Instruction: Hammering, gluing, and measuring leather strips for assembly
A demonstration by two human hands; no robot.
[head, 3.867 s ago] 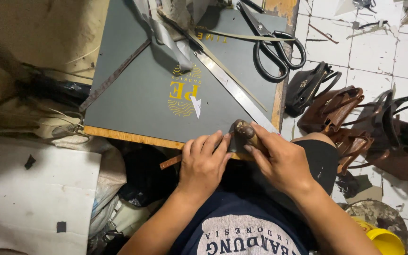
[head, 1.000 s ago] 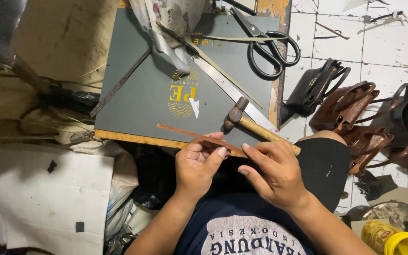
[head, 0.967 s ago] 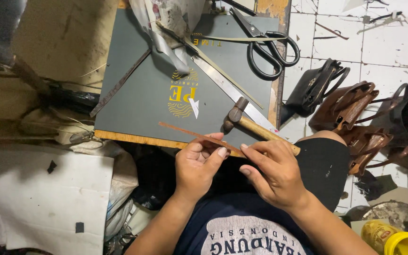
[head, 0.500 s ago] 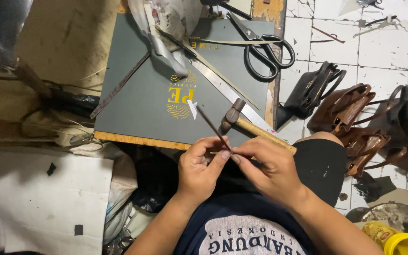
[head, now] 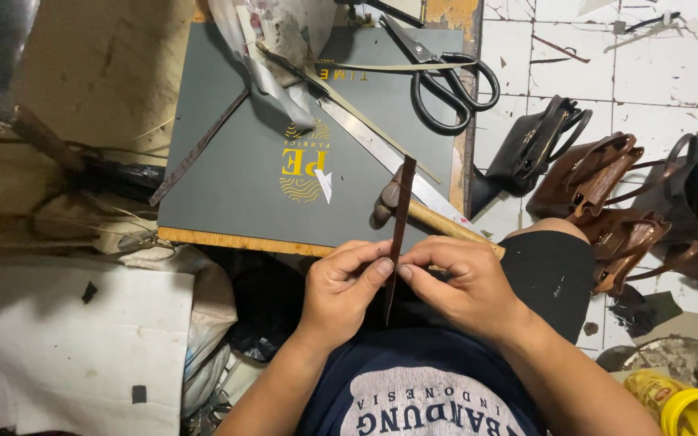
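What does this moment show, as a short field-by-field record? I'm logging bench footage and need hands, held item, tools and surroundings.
left hand: pinches the strip from the left
right hand: pinches the strip from the right
held item: thin dark brown strip, nearly upright, between both hands
work surface: grey board with a wooden edge
tools on board: hammer behind the strip, metal ruler, black scissors
floor at right: white tiles, brown and black handbags
lower right: yellow container
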